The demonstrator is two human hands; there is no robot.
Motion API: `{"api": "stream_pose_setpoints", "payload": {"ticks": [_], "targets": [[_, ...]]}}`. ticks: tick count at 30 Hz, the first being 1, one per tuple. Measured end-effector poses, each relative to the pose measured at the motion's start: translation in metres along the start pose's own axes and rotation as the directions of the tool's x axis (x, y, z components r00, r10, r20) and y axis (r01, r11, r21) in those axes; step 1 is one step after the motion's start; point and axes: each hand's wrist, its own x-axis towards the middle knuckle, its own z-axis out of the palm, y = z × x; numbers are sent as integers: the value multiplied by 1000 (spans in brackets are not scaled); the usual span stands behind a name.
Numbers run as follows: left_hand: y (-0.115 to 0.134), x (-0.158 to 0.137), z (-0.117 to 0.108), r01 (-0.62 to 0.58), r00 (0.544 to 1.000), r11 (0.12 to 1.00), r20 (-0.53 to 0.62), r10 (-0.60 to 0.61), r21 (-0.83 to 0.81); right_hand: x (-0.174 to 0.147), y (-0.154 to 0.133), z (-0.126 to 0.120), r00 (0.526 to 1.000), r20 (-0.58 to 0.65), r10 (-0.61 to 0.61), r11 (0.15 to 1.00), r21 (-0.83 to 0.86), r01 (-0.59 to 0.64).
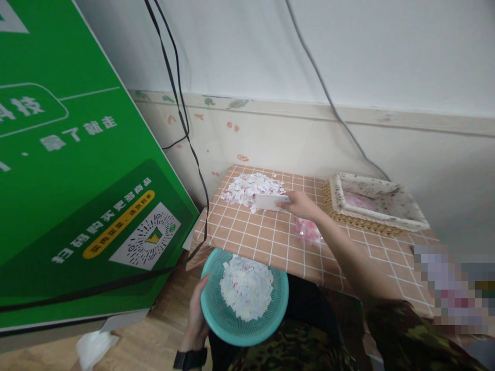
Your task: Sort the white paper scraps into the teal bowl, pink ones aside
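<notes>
My left hand grips the rim of a teal plastic basin, a colander-like one with slotted sides, held just below the table's front edge. Inside it lies a mound of small white paper scraps. Over the table, my right hand is closed on a flat white scraper-like plate. The plate's far end meets the near right side of a pile of white and pinkish paper bits. A clear bag with pink contents lies beside my right forearm, which partly covers it.
The table wears a brown checked cloth. A cloth-lined wicker basket stands at its back right. On the left rises a green panel with dark cables hanging before it. A white plastic bag rests on the floor.
</notes>
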Motion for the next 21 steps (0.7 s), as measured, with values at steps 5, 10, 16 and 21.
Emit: {"api": "stream_pose_setpoints", "payload": {"ticks": [5,10,16,21], "targets": [[0,-2,1,8,1000,1000,6,-8,-7,3,-5,-3,999,-40,-1,1000,-19,0],[0,-2,2,2,1000,1000,-16,-2,6,5,-7,1,997,48,-66,995,81,62],[1,-1,2,18,1000,1000,-2,-18,2,5,5,-12,1000,10,9,1000,21,-9],[0,-2,2,19,1000,1000,-9,-19,-8,4,6,-11,999,29,-13,1000,13,13]]}}
